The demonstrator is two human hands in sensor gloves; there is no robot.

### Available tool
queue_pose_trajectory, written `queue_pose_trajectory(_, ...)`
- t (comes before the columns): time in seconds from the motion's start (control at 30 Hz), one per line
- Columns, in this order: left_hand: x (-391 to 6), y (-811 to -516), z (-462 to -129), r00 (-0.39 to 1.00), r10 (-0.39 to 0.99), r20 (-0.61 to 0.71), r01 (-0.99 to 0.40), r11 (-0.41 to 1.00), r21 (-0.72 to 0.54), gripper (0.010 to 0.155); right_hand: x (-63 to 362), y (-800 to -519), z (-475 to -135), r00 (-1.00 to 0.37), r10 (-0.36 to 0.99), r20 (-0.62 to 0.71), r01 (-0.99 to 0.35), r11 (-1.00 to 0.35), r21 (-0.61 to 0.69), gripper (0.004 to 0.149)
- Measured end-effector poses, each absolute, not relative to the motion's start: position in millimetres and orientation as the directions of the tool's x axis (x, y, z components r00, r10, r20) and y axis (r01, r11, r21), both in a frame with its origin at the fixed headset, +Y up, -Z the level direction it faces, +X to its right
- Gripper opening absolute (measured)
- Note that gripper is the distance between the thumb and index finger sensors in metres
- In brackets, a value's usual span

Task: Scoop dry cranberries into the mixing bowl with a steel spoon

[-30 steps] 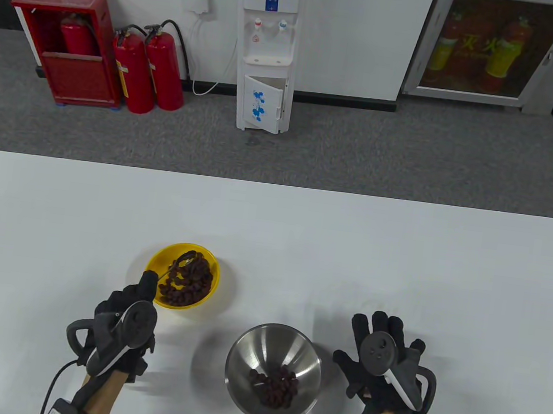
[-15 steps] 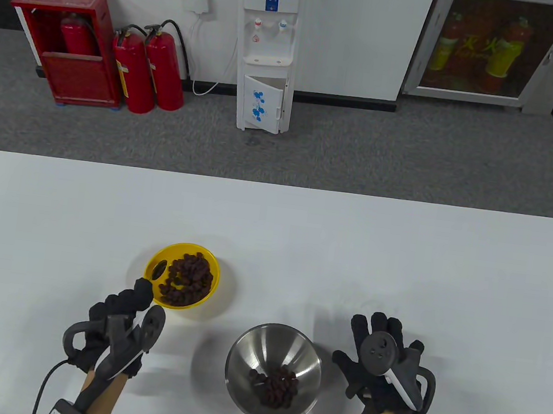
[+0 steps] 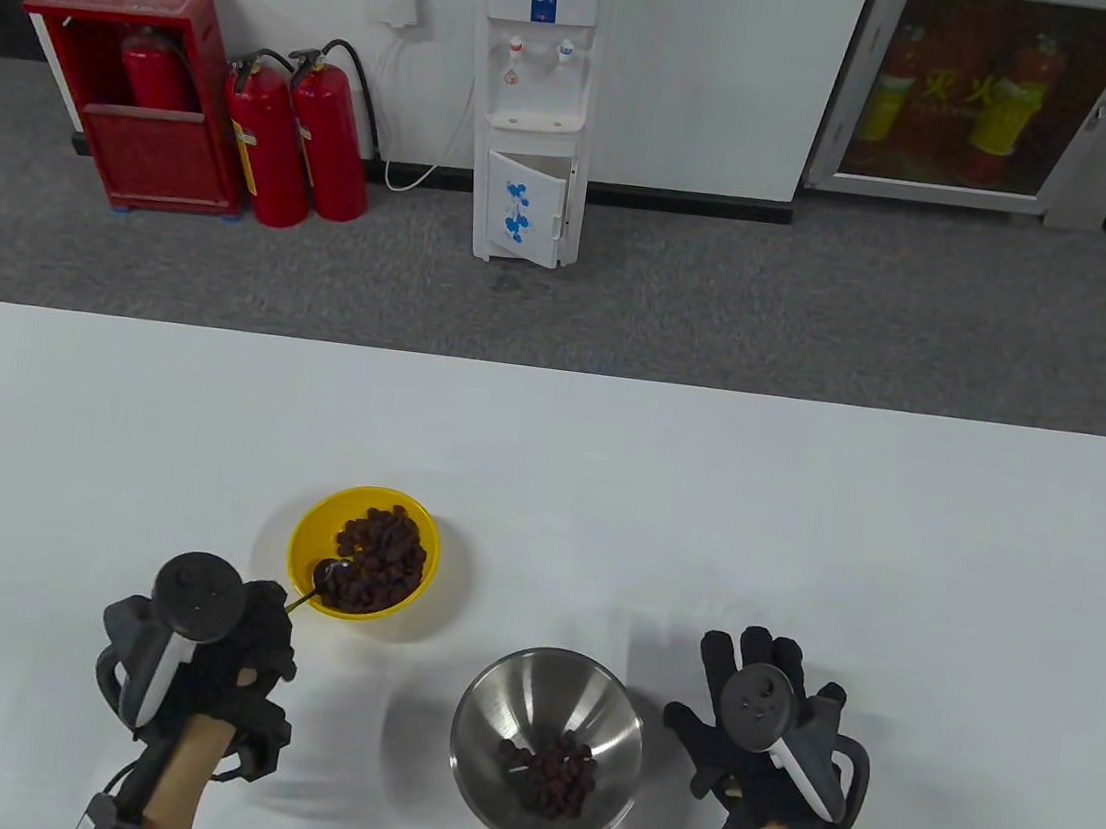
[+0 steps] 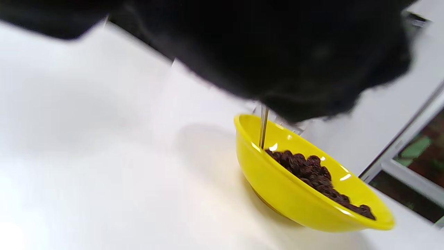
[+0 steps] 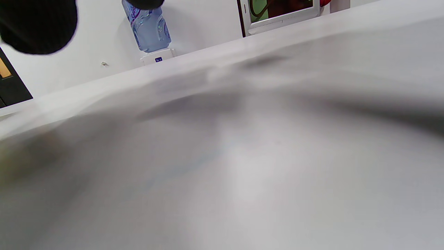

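Note:
A yellow bowl [image 3: 313, 521] [image 4: 277, 187] of dry cranberries [image 3: 383, 555] [image 4: 308, 170] stands left of centre. My left hand [image 3: 261, 616] grips the steel spoon [image 3: 330, 574], whose bowl lies among the cranberries at the yellow bowl's near-left side. In the left wrist view the spoon's handle [image 4: 263, 128] runs down from my glove into the bowl. The steel mixing bowl [image 3: 499, 690], holding a small heap of cranberries [image 3: 549, 772], stands near the front edge. My right hand [image 3: 757, 681] rests flat on the table right of the mixing bowl, fingers spread.
The white table [image 3: 801, 526] stretches far back and to both sides. Beyond it are a water dispenser [image 3: 529, 99] and red fire extinguishers [image 3: 294, 141] on the floor. The right wrist view is mostly blurred table surface [image 5: 242, 173].
My left hand has turned over and drawn left and toward me, and the spoon has swept from the bowl's far side to its near-left side. The right hand has not moved.

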State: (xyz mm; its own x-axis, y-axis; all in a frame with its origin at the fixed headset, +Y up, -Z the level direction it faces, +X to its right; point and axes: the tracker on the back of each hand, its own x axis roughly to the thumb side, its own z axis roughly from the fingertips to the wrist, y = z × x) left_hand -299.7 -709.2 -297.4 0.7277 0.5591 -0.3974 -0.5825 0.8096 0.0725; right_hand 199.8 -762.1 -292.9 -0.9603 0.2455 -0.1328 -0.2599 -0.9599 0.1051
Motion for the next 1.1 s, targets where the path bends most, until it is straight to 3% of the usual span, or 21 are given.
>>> queue_pose_trajectory(0.13,-308,-749,-305,0.411,0.76,-0.504,-0.866,0.498,0.044,0.047,200,-763,-294,-0.96,0.25,-0.13,-0.264,-0.959,0.103,0.082)
queue_pose_trajectory(0.3,-305,-769,-307,0.247,0.809,-0.534,-0.947,0.319,0.044,0.049,200,-763,-294,-0.958,0.256,-0.133,-0.27,-0.957,0.105,0.082)
queue_pose_trajectory(0.9,-308,-773,-306,0.204,0.837,-0.508,-0.969,0.247,0.017,0.051,200,-763,-294,-0.966,0.223,-0.133,-0.236,-0.967,0.094,0.083)
queue_pose_trajectory(1.1,-311,-782,-304,0.084,0.853,-0.514,-0.993,0.113,0.026,0.05,201,-763,-294,-0.964,0.233,-0.132,-0.246,-0.965,0.092,0.083)
